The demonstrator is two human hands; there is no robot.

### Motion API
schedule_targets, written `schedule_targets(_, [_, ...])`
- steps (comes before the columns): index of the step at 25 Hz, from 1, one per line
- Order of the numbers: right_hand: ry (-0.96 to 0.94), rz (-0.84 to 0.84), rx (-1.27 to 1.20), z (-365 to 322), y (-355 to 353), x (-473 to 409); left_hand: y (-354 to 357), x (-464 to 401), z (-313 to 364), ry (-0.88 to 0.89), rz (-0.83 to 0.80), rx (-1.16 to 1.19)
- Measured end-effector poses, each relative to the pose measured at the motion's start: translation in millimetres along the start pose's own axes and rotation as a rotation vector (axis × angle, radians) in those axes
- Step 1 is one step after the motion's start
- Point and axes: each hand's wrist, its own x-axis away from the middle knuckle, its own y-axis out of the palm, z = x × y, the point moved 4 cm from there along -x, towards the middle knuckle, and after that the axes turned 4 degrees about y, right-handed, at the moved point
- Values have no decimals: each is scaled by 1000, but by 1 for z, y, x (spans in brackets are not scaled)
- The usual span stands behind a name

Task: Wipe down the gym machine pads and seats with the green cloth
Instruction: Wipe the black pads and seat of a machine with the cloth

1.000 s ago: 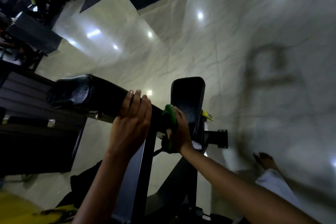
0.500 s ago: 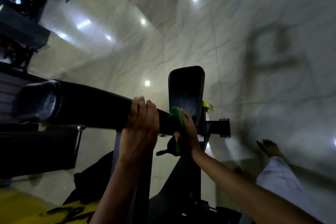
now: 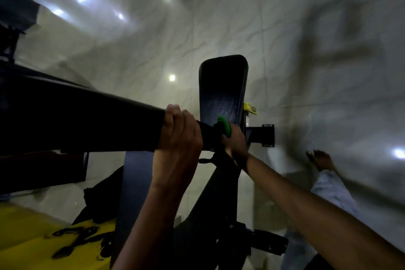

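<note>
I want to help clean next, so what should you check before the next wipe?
1. Green cloth in the right hand: ok, gripped.
2. Left hand steadying the long black pad: ok, fingers curled over it.
3. Cloth touching a pad: ok, it sits where the long pad meets the upright pad.
4. Upright pad already wiped: cannot tell, too dark and blurred.
5. Bare foot clear of the machine's frame: ok, it stands apart on the floor.
</note>
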Motion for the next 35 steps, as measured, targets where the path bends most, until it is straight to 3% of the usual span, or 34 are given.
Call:
schedule_targets(10, [-1,23,-82,36,10,-5,20,-17,19,45,-28,-80])
schedule_targets(13, [135,-73,-135,37,3,-18,21,-18,24,52,-59,-80])
schedule_targets(15, [160,-116,-23,32,-6,-36,18,-21,24,31,-70,-37])
schedule_targets(19, [25,-243,137,-14,-15,-44,9,-23,24,5,-106,47])
schedule_targets(23, [-63,-375,343,-61,-19,-53,2,-33,22,-30,-265,211])
schedule_targets(27, [-87,-421,451,-86,-24,-61,0,-44,18,-194,-263,248])
schedule_targets(30, [-85,-568,478,-107,-11,-78,0,-65,-7,-376,-456,392])
schedule_targets(32, [-96,-661,545,-125,-7,-93,6,-81,-18,-515,-497,480])
schedule_targets(35, [-133,-728,634,-140,-2,-114,6,-87,-30,-558,-608,551])
